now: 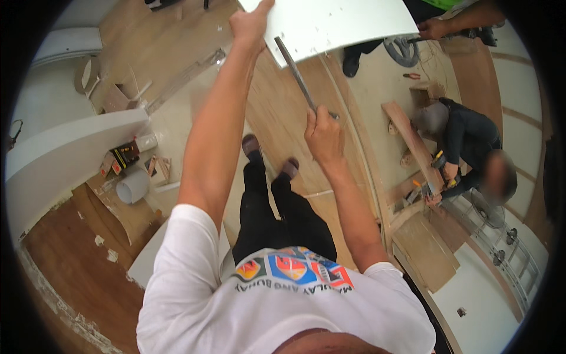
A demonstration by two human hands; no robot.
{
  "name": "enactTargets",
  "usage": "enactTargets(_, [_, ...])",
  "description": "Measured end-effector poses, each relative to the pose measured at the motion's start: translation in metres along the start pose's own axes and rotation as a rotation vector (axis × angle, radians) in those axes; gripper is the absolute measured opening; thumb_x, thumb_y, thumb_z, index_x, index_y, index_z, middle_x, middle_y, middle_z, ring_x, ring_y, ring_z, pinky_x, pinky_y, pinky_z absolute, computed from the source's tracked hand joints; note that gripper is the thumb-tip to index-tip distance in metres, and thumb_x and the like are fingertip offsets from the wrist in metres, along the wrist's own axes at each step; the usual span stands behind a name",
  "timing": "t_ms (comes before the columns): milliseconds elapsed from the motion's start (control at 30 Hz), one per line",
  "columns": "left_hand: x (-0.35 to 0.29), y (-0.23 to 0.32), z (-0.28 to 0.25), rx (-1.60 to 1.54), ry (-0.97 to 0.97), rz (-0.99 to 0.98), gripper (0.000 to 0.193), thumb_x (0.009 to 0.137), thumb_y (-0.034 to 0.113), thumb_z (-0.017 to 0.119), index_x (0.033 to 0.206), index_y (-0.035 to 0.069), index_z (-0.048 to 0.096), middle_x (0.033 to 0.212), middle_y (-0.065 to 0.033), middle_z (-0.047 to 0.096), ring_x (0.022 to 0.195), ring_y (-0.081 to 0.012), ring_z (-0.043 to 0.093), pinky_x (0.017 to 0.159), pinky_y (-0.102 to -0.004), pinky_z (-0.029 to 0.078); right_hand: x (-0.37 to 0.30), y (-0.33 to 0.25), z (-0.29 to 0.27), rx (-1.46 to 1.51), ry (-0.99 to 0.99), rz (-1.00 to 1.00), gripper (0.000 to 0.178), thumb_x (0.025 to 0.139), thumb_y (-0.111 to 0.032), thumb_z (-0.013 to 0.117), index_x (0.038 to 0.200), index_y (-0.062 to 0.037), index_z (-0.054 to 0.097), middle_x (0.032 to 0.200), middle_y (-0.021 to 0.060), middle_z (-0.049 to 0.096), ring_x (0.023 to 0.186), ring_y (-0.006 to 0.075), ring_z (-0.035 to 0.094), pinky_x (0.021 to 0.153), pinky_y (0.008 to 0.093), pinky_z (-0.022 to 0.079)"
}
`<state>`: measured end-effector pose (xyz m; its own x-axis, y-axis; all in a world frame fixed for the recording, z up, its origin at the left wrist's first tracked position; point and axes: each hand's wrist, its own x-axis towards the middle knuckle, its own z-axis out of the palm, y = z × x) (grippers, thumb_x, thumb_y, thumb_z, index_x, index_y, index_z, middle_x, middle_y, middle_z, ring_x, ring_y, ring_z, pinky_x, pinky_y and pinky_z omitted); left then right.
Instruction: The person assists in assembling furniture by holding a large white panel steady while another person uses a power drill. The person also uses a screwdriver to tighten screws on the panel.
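Note:
A white panel [336, 26] is held up at the far side, its near edge toward me. My left hand [249, 26] is closed on the panel's left edge, thumb on top. Lower and to the right, my right hand [324, 134] grips a long, flat grey metal file [298, 74]. The file slants up and left, its far end overlapping the panel's near left corner; whether they touch I cannot tell. At the panel's right corner is another person's hand [435, 28].
On the right, a crouching person [469, 135] holds a yellow-and-black power tool [439, 162] against a wooden board [413, 138]. Red-handled pliers [411, 76] lie on the floor. A ladder [513, 253] is at the lower right. A white curved partition [76, 141] stands left, beside a white roll [133, 186].

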<state>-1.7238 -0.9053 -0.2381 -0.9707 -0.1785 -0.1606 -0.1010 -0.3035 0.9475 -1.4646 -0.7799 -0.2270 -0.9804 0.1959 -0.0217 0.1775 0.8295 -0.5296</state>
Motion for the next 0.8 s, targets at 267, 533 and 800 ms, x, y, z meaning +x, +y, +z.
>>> enactTargets(267, [0.007,0.015,0.007,-0.021,-0.01,-0.121,0.05,0.087,0.019,0.08,0.118,-0.015,0.059,0.109,-0.0212,0.069,0.09,-0.0265,0.07,0.075,-0.0381,0.06,0.019,-0.004,-0.006,0.034,0.235,-0.114,0.027,0.102,-0.025,0.054,0.092,-0.0002,0.055,0.081,0.0327,0.063,0.08,0.0522,0.063,0.065,0.0572,0.049])
enactTargets(533, [-0.017,-0.004,0.003,-0.017,-0.023,-0.199,0.051,0.085,0.017,0.082,0.113,-0.018,0.057,0.105,-0.023,0.069,0.084,-0.0287,0.072,0.069,-0.0376,0.062,0.085,-0.019,-0.053,0.001,0.079,0.181,0.032,0.103,-0.029,0.051,0.094,0.0014,0.056,0.079,0.0312,0.064,0.078,0.054,0.062,0.066,0.0577,0.05])
enactTargets(800, [0.005,0.013,0.015,-0.075,0.003,-0.067,0.04,0.081,0.016,0.084,0.098,-0.014,0.064,0.094,-0.0176,0.071,0.076,-0.0207,0.068,0.062,-0.0366,0.055,0.084,-0.024,-0.053,0.069,0.028,0.144,0.021,0.1,-0.02,0.055,0.1,0.0008,0.058,0.086,0.0341,0.064,0.081,0.0526,0.063,0.067,0.0589,0.05])
